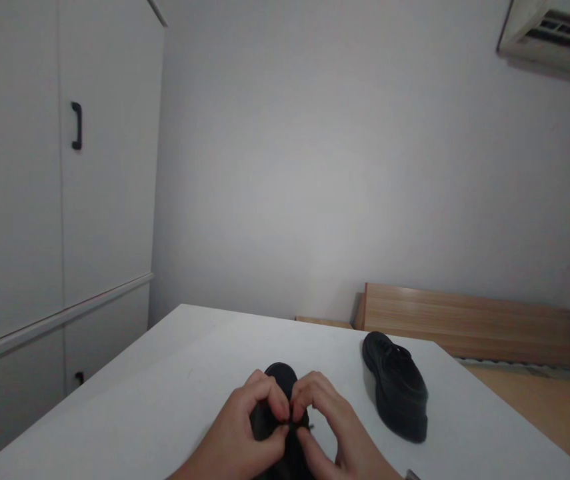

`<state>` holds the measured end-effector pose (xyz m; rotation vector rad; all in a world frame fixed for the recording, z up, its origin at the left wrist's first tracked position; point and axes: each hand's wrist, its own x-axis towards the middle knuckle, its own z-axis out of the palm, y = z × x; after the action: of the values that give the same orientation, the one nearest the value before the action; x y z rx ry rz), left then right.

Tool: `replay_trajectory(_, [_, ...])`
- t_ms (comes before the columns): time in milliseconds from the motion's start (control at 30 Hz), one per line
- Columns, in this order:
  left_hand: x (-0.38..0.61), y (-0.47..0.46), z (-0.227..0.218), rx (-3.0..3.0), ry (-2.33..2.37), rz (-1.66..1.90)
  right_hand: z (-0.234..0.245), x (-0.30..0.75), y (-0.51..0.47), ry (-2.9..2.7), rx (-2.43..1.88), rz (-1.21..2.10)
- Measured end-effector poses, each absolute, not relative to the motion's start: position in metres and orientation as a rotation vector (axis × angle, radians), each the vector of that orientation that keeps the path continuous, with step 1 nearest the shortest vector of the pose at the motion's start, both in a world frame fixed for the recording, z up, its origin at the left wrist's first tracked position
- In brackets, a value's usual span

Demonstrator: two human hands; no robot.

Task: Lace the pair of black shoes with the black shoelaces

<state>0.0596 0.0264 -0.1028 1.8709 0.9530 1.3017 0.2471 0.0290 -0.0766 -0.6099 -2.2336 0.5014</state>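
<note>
A black shoe (283, 375) lies on the table under my two hands, its toe pointing away from me. Over its front, my left hand (245, 427) pinches a black shoelace (291, 423) between thumb and fingertips. From the other side my right hand (333, 419) pinches the same lace, its fingertips almost meeting the left ones. The fingers cover most of the lacing, and the heel part is cut off by the lower edge of the view. A second black lace-up shoe (401, 390) stands apart to the right, toe also away from me.
The white table (159, 380) stretches out ahead. At the left rises a white cabinet (109, 200) with black handles. Behind the table's right side stand a wooden headboard (465, 323) and a tan bed surface (529, 407). An air conditioner (559, 40) hangs at upper right.
</note>
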Motion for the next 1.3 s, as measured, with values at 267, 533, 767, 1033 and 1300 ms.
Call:
replay_trajectory(267, [0.064,0.020,-0.105,2.233,0.952,1.459,-0.097,0.239,0.036,-2.021,-0.868,0.693])
replay_trajectory(533, [0.067,0.021,-0.110,2.710,0.997,1.609,-0.093,0.236,0.040,-1.991,-0.924,0.773])
replay_trajectory(767, [0.064,0.018,-0.107,2.908,0.979,1.572,-0.088,0.237,0.040,-1.974,-0.913,0.783])
replay_trajectory(1033, [0.056,0.023,-0.108,2.641,0.820,1.588,-0.096,0.235,0.041,-2.010,-0.761,0.356])
replay_trajectory(1300, [0.050,0.023,-0.106,2.412,0.748,1.482,-0.099,0.234,0.042,-1.971,-0.899,0.372])
